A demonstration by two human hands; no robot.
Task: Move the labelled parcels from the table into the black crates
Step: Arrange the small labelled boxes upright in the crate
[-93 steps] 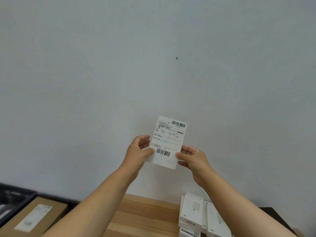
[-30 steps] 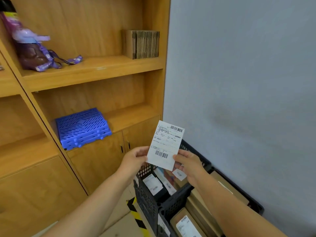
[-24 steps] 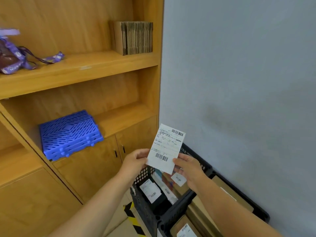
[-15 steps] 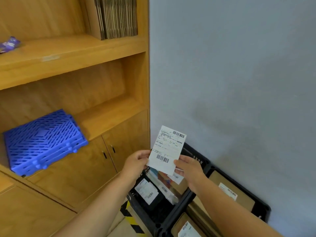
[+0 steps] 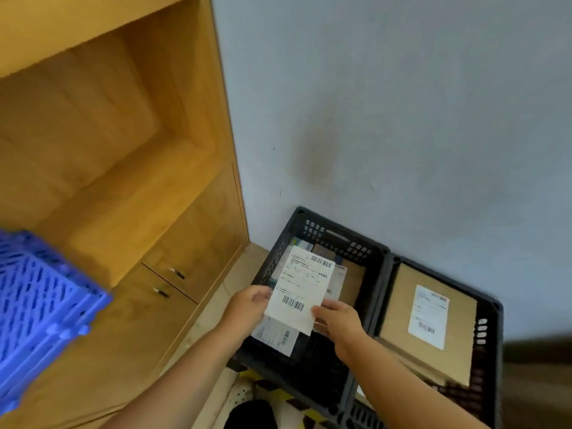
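Both your hands hold one white labelled parcel [image 5: 299,289] above the left black crate [image 5: 312,305]: your left hand [image 5: 247,308] pinches its lower edge at about 9 o'clock, thumb on the printed face and fingers curled behind, and your right hand [image 5: 339,318] pinches the lower corner at about 5 o'clock in the same way. The parcel is tilted, its barcodes facing you, and it hangs over the crate without touching what lies inside. In that crate you can see several other labelled packets, one white one just below your left hand. At 3 o'clock from it, touching its side, stands the right black crate [image 5: 489,345], with a flat brown box [image 5: 399,314] bearing a white label on top. At 9 o'clock a wooden cabinet [image 5: 130,212] carries a blue slatted crate [image 5: 40,305]. Behind both black crates rises a grey wall [image 5: 402,103].
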